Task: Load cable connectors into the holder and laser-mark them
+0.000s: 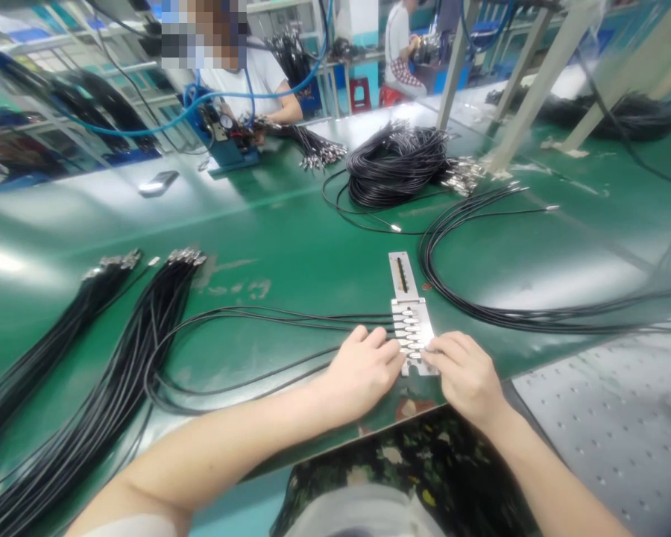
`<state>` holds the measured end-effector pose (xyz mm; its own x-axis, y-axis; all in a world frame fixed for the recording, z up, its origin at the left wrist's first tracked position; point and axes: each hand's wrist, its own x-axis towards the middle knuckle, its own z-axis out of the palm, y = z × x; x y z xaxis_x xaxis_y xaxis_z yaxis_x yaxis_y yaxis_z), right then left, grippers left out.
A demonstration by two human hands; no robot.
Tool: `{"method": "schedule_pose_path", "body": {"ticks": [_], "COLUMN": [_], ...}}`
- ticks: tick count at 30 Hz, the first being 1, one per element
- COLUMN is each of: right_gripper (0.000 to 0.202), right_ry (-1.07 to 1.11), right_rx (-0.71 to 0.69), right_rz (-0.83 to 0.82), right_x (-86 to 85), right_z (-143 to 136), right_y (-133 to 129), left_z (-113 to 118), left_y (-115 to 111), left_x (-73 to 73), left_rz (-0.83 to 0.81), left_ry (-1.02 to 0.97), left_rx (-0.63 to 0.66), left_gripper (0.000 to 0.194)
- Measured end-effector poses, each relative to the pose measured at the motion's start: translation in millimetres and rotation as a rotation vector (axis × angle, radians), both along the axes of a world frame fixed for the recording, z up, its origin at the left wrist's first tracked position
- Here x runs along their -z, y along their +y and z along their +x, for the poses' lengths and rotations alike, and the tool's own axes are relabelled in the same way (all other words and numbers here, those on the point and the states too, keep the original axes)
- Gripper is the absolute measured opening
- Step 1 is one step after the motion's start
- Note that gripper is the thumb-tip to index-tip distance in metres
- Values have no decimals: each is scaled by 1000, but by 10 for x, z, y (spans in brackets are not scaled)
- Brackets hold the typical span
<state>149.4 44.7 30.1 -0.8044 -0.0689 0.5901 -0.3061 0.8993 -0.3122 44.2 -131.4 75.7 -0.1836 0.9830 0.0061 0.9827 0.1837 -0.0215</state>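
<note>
A silver metal jig plate [426, 328] lies near the table's front edge, its hinged flap [394, 270] with a dark strip folded out at the far end. Several metal connectors [409, 329] sit in a row in it, with black cables [291, 319] looping away to the left. At the jig's left side, my left hand [369, 369] has its fingers curled and closed on a cable near the lowest connectors. My right hand [465, 373] is pinched at the right side, thumb and forefinger on the tip of a low connector. Fingertips partly hide the contact.
Cable bundles [145, 343] lie at left. A large cable coil [394, 165] sits at the back, with looser cables [452, 294] at right. Behind stand a blue press [224, 138] with a person at it, and table-frame legs [542, 93]. A perforated surface [609, 418] adjoins at right.
</note>
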Motion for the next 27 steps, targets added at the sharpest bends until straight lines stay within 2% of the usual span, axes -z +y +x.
{"method": "schedule_pose_path", "body": {"ticks": [3,6,11,14,16,19,23,27], "right_gripper": [31,35,39,39,36,28,31,26], "right_ry": [-32,-110,-447,-520,-562,-612,-664,-694], "right_rx": [8,83,339,378,386,408,437,439], "right_rz": [-121,-187,11,83,127,193,256,284], "right_x": [-46,-158,-342,-364,-351,-331,-351,-540], "right_z": [-44,-251,-991,-1413,-1588,-1702,-1774,-1855], "right_y": [57,131,168,156,158,184,226,227], "left_z": [15,25,-24,-62,-74,-79,-81,-44], "left_y": [-26,-84,-135,-103,-71,-24,34,78], "left_x": [6,-19,-55,18,84,144,116,70], "left_rz": [35,56,106,133,141,155,170,167], "left_ry": [-3,-12,-53,-65,-72,-89,-128,-131], "left_rx": [-15,-15,6,47,40,11,5,-17], "left_gripper": [22,21,33,47,51,48,40,33]}}
